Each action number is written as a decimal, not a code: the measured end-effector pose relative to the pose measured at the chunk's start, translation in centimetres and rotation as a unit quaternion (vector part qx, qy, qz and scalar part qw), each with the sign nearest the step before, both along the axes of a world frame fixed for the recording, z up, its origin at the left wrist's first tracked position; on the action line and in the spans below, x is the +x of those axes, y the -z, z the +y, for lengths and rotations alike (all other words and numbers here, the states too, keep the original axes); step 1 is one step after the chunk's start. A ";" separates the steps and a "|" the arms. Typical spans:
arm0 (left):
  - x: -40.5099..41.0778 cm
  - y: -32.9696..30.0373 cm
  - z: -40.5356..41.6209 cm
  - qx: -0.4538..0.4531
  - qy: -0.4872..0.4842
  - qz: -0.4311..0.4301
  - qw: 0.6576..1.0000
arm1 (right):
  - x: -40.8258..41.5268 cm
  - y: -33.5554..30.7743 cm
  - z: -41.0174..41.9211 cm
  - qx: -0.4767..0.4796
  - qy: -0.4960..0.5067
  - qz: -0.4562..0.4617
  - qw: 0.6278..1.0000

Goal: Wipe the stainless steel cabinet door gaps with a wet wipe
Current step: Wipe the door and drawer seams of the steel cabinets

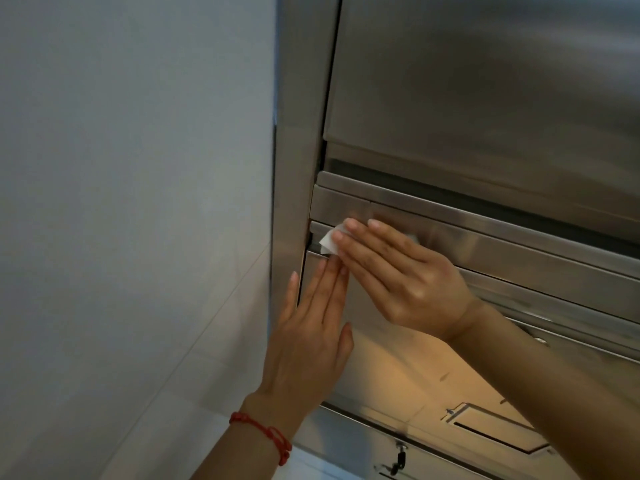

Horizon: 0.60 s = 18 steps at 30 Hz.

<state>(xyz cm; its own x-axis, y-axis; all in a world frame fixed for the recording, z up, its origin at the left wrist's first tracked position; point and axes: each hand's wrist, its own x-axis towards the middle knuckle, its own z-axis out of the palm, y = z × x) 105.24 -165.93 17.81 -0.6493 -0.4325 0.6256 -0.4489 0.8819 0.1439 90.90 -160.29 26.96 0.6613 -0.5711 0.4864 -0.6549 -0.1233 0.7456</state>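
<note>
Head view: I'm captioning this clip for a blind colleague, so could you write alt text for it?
A person's right hand presses a white wet wipe with straight fingers into a horizontal gap at the left end of a stainless steel cabinet. The left hand, with a red string bracelet on its wrist, lies flat on the panel just below. A grey wall fills the left side.

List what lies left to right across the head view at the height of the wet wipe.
Grey wall → steel cabinet side post → wet wipe → right hand pressing it → steel door panel.
</note>
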 end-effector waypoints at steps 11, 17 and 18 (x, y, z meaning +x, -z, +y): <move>0.2 -0.1 -0.1 -0.022 -0.005 -0.006 1.000 | 0.4 -0.2 -0.3 -0.010 0.011 -0.010 1.000; 0.2 0.1 0.1 -0.006 -0.004 -0.003 1.000 | 0.8 -0.3 -0.9 -0.012 0.008 -0.013 1.000; 0.3 0.1 0.1 -0.004 -0.004 -0.006 1.000 | 0.6 -0.2 -0.8 -0.013 0.012 -0.011 1.000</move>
